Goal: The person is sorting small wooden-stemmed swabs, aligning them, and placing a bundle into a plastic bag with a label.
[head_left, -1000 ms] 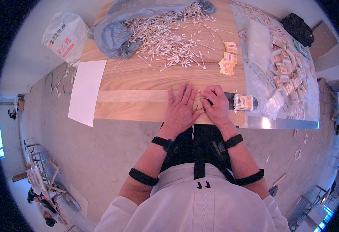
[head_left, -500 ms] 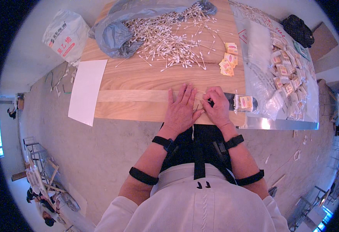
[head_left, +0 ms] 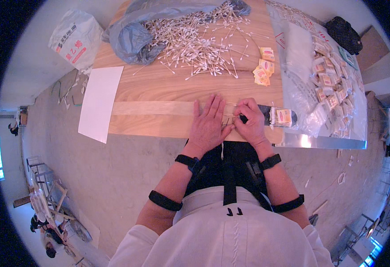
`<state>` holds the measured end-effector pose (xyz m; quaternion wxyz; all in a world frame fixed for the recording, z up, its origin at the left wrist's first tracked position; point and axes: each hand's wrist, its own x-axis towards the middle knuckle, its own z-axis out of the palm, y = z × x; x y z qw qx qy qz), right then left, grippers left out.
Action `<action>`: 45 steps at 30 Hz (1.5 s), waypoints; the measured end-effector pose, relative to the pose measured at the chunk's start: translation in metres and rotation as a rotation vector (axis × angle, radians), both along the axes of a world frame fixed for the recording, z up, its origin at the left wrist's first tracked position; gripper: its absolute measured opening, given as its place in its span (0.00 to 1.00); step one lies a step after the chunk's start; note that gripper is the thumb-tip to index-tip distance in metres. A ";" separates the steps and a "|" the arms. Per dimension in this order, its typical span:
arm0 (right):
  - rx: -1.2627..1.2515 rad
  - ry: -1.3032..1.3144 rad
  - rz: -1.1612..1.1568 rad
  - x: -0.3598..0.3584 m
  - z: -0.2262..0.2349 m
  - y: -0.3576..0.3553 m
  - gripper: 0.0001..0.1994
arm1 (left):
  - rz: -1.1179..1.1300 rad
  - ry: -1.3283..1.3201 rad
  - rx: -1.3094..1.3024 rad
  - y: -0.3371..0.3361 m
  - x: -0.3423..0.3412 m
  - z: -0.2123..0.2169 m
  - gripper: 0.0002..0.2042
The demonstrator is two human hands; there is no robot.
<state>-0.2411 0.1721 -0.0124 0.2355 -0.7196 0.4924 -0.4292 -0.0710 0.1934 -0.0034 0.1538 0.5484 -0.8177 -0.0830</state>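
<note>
My left hand point(head_left: 208, 123) lies flat on the wooden table, fingers stretched out and slightly apart. Beside it, my right hand point(head_left: 250, 121) is closed, its fingertips pressed together and down near the tabletop. Several thin sticks point(head_left: 229, 116), like cotton swab stems, show in the gap between both hands. Something small and black shows among the right fingers; what they grip is mostly hidden. Just right of that hand, a clear packet of cotton swabs point(head_left: 281, 117) with a yellow-and-red card rests on a flat black piece point(head_left: 263, 109).
Loose cotton swabs point(head_left: 199, 49) spill from a grey plastic bag point(head_left: 135, 42) at the back. Yellow cards point(head_left: 263, 71) lie right of them. Many filled packets point(head_left: 333, 89) lie on plastic sheeting at right. A white sheet point(head_left: 100, 104) overhangs the table's left edge.
Both hands keep nearly the same place and pose. The right fingers have shifted very slightly. Otherwise the table looks the same.
</note>
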 end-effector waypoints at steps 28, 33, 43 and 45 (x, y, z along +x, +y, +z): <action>-0.001 0.029 0.008 0.000 0.004 0.004 0.10 | -0.002 0.040 0.006 -0.001 0.002 0.001 0.38; 0.011 0.034 0.010 0.001 0.003 0.004 0.11 | 0.000 0.030 -0.009 0.000 0.001 0.001 0.37; 0.029 0.079 -0.010 0.001 0.005 0.003 0.09 | -0.023 0.075 -0.032 -0.001 0.004 0.000 0.33; 0.048 0.096 -0.007 0.002 0.006 0.003 0.08 | -0.020 0.073 -0.032 0.000 0.005 -0.001 0.32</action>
